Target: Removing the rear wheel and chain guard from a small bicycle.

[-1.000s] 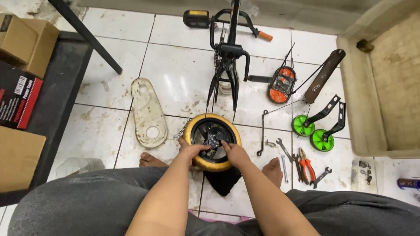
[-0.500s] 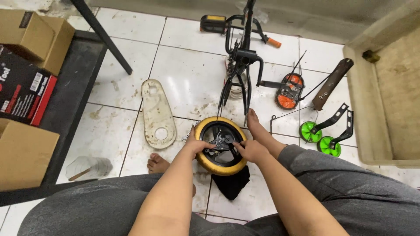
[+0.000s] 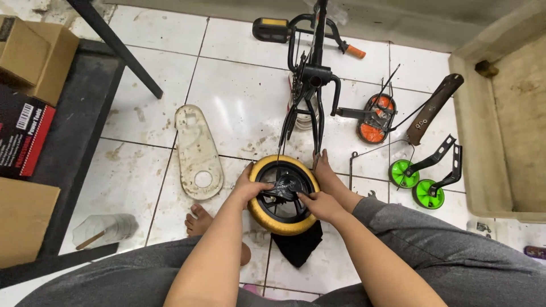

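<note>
- Dirty white tiled floor (image 3: 239, 108) underneath it all, pretty grubby.
- Cardboard boxes (image 3: 34, 57) stacked off to the left on a dark mat.
- Black kids' bike frame (image 3: 310, 85) lying on the tiles just past the wheel, pedal and orange grip up top.
- Small wheel with a yellow tire (image 3: 282, 195) sitting on the floor between the bare feet, fork end of the frame right at its far edge, black rag poking out from under the near side.
- Pale plastic chain guard (image 3: 196, 150) flat on the floor just left of the wheel, not touching.
- Two green training wheels (image 3: 416, 183) on black brackets off to the right, well apart from the wheel.
- Orange and black round part (image 3: 375, 119) next to the frame, brown curved piece beside it.
- Left hand (image 3: 247, 187) clamped on the left rim of the tire, fingers curled over it.
- Right hand (image 3: 318, 203) pinched shut around the black hub bits in the middle of the wheel.
</note>
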